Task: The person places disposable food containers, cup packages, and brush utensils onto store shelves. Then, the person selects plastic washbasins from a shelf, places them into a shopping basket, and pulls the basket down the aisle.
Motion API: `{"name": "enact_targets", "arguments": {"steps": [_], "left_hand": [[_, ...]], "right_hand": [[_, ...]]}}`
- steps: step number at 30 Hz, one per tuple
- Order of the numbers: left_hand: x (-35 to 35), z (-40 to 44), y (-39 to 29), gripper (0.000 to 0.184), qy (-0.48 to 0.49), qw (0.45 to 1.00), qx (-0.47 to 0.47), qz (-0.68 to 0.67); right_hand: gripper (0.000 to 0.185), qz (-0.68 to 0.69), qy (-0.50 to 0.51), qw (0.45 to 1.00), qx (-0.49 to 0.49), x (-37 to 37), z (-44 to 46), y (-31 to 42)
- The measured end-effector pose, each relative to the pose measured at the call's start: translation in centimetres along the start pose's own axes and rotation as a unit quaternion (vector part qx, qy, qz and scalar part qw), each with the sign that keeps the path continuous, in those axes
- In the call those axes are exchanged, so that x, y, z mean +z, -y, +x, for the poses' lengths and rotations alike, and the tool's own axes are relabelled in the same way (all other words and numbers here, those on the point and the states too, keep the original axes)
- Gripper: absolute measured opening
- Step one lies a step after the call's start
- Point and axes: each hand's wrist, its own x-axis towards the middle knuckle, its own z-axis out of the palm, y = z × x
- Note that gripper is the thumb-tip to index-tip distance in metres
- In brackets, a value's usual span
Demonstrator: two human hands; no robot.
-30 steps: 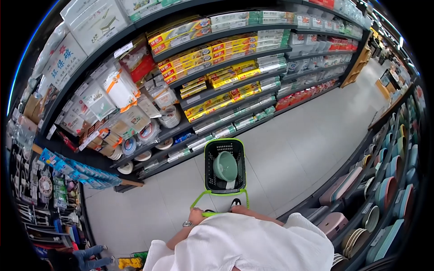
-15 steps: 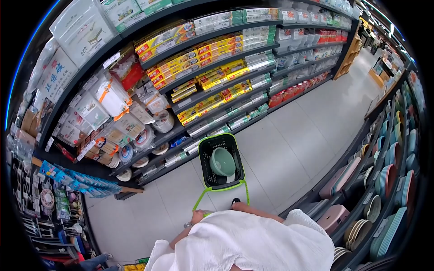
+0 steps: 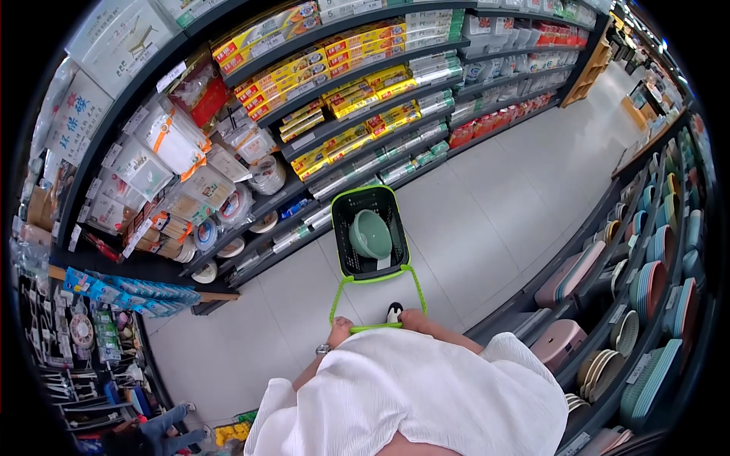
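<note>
Now more handle (image 3: 376, 327) is exposed nearside of the basket (image 3: 386, 199), clasped by left hand (image 3: 340, 331) and right hand (image 3: 413, 319); bowl (image 3: 371, 234) still carried inside.

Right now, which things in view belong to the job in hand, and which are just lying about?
In the job:
Left hand and right hand, both on the green handle
Black basket, joined to that handle
Pale green bowl, inside the basket

Just about:
Yellow boxes, ahead
Blue packets, far left
Pink container, right
Stacked dishes, far right
</note>
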Motion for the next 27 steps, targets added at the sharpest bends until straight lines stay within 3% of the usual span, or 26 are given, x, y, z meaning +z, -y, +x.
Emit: {"name": "enact_targets", "arguments": {"steps": [5,8,13,18,23,27], "left_hand": [[0.2,-0.6,0.3,0.027,0.008,0.999,-0.034,0.007],[-3.6,-0.2,-3.1,0.028,0.037,0.994,-0.079,-0.062],[-3.7,-0.6,-1.3,0.033,0.036,0.998,-0.05,-0.019],[-4.2,-1.5,0.5,0.039,0.027,0.999,-0.026,-0.005],[-8.6,-1.0,2.7,0.027,0.106,0.993,0.012,-0.044],[-10.2,-1.1,7.3,0.024,0.083,0.994,0.069,-0.02]], "right_hand": [[0.031,0.019,-0.031,0.999,-0.002,0.2,0.3,0.6],[0.037,0.045,-0.013,0.999,0.023,-1.4,-0.5,2.4],[0.038,0.021,-0.043,0.999,-0.01,0.6,0.7,2.7],[0.043,0.011,0.008,1.0,0.009,0.6,1.6,4.1],[0.041,0.007,-0.013,0.996,0.091,-0.2,0.9,6.2],[0.034,-0.039,-0.087,0.989,0.111,0.6,1.3,7.0]]}}
